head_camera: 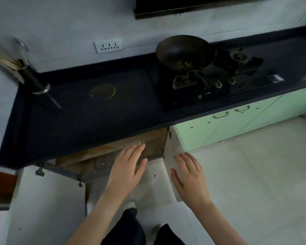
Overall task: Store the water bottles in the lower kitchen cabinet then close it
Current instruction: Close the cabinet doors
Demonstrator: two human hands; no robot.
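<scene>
White cabinet door (172, 149) open, right hand (189, 175) flat against it; left hand (129, 167), fingers straight, near stored water bottle (102, 160).

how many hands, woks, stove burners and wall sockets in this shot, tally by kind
hands: 2 (left hand, right hand)
wok: 1
burners: 2 (one under the wok, one bare)
wall socket: 1
total: 6
</scene>
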